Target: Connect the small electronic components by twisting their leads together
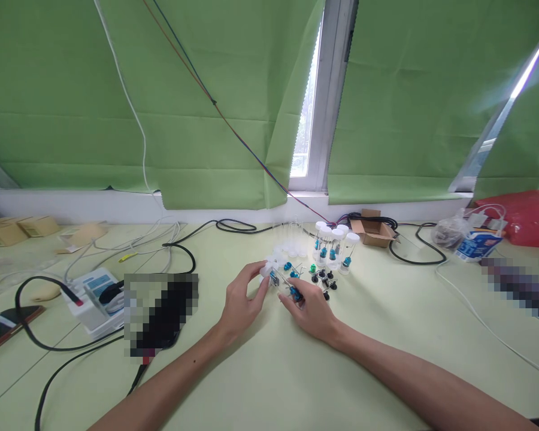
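My left hand point(242, 299) pinches a small clear vial point(275, 277) at its white-capped end, its thumb and forefinger closed around it. Close beside it, my right hand point(312, 311) is closed on the clear tube's other end, where a blue-hubbed needle point(295, 293) shows at the fingertips. Parts of both are covered by fingers. Loose white caps point(276, 258) lie just beyond the left fingertips. Several more blue-hubbed pieces point(288, 266) with thin metal stems, a green one point(313, 269) and several black ones point(330, 275) are scattered beyond my right hand.
Capped vials point(351, 251) holding blue pieces stand behind the loose parts, next to uncapped clear vials point(295, 239). An open cardboard box point(374, 230) sits farther back. Cables and a white power strip point(94, 299) occupy the left; a red bag point(527, 218) lies at right.
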Available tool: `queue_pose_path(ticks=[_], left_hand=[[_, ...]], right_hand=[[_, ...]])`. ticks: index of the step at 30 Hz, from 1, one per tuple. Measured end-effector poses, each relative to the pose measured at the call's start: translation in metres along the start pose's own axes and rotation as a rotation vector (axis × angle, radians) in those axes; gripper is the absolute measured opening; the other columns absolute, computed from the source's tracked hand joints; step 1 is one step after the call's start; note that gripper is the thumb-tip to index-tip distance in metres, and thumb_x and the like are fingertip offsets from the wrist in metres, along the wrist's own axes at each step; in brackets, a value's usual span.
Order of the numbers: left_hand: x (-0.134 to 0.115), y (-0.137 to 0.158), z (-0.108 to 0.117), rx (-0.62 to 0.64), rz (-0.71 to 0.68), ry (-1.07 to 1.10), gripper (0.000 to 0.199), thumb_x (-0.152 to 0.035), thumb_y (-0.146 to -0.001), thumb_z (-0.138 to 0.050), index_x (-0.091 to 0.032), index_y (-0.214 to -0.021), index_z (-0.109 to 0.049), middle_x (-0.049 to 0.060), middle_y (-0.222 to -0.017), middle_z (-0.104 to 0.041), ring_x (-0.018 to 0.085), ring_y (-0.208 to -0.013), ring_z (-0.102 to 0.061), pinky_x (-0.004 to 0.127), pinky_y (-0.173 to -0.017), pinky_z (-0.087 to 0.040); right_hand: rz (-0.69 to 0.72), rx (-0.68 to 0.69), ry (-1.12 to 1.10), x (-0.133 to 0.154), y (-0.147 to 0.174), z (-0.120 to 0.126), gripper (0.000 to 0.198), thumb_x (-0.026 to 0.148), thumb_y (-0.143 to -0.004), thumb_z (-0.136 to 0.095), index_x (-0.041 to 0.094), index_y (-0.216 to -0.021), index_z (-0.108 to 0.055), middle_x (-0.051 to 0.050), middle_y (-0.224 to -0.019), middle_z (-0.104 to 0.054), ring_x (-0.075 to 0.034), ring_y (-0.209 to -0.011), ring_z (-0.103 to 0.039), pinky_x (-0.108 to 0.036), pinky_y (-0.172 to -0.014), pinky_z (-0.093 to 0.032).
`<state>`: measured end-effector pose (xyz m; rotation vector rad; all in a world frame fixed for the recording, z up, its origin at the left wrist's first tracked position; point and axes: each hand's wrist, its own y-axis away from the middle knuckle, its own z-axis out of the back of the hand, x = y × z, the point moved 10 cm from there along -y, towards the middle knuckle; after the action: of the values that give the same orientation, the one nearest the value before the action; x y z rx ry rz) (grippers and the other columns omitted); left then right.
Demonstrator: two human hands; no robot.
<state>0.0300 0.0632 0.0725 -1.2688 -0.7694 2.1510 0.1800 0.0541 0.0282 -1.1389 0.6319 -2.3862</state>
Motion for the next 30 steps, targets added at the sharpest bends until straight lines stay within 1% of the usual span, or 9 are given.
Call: queue_pose_path(ticks=[8, 13, 19, 30], left_hand=[[0.011, 0.003, 0.001, -0.051, 0.175, 0.154, 0.02, -0.033, -0.088, -0.06, -0.022, -0.105, -0.063, 0.005, -0.107, -0.067, 0.02, -0.098, -0.065, 0.036, -0.087, -0.057], [0.019, 0.005, 0.001, -0.085, 0.245, 0.253, 0.02, -0.034, -0.085, -0.064, -0.021, -0.101, -0.064, 0.006, -0.105, -0.067, 0.021, -0.101, -0.065, 0.038, -0.089, -0.058], [0.02, 0.006, 0.003, -0.111, 0.253, 0.267, 0.019, -0.034, -0.083, -0.065, -0.021, -0.097, -0.066, 0.006, -0.102, -0.069, 0.021, -0.099, -0.066, 0.038, -0.087, -0.058], [0.018, 0.005, 0.003, -0.1, 0.226, 0.254, 0.017, -0.034, -0.084, -0.065, -0.022, -0.096, -0.069, 0.005, -0.1, -0.07, 0.021, -0.097, -0.066, 0.038, -0.089, -0.057]], right_hand=[[0.021, 0.012, 0.005, 0.004, 0.0, 0.0, 0.021, 0.031, -0.089, -0.057, 0.016, -0.103, -0.061, -0.003, -0.078, -0.062, -0.015, -0.065, -0.055, -0.024, -0.06, -0.042], [0.028, 0.017, 0.013, 0.006, 0.0, 0.001, 0.021, 0.032, -0.089, -0.057, 0.017, -0.102, -0.062, -0.003, -0.077, -0.062, -0.015, -0.065, -0.055, -0.024, -0.059, -0.042], [0.039, 0.025, 0.017, 0.007, 0.0, 0.0, 0.022, 0.032, -0.089, -0.056, 0.017, -0.103, -0.061, -0.002, -0.076, -0.061, -0.015, -0.064, -0.054, -0.024, -0.058, -0.041], [0.045, 0.045, -0.007, 0.007, 0.001, -0.003, 0.021, 0.031, -0.089, -0.056, 0.017, -0.104, -0.06, -0.001, -0.073, -0.058, -0.013, -0.061, -0.05, -0.023, -0.057, -0.038]])
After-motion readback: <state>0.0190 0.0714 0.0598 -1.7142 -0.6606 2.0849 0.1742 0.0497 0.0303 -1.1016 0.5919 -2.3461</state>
